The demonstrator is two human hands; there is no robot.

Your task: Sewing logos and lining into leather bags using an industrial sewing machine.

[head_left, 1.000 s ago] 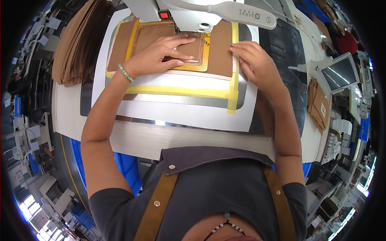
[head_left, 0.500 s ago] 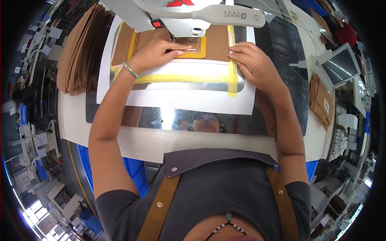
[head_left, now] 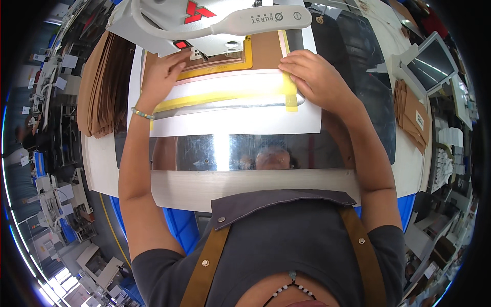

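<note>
A brown panel (head_left: 268,55) lies on a white sheet (head_left: 230,125) edged with yellow tape (head_left: 290,97), under the head of a white sewing machine (head_left: 163,20). On the panel sits a yellow frame (head_left: 248,53) around a clear window, inside which a small white label partly shows. My left hand (head_left: 161,77) rests at the left of the frame, fingers bent and apart, some fingertips hidden beneath the machine. My right hand (head_left: 317,77) lies at the panel's right edge, fingers stretched, fingertips touching the taped border.
A white lamp (head_left: 261,21) on a bent neck crosses before the machine head. Brown pieces hang in a stack (head_left: 105,87) at the left. More brown pieces (head_left: 411,112) lie on the right below a screen (head_left: 429,61). A shiny metal plate (head_left: 204,153) spans the near table.
My left hand has drawn back left from the framed window to beside the frame. The white label now shows. My right hand stays at the panel's right edge while the whole view shifts slightly.
</note>
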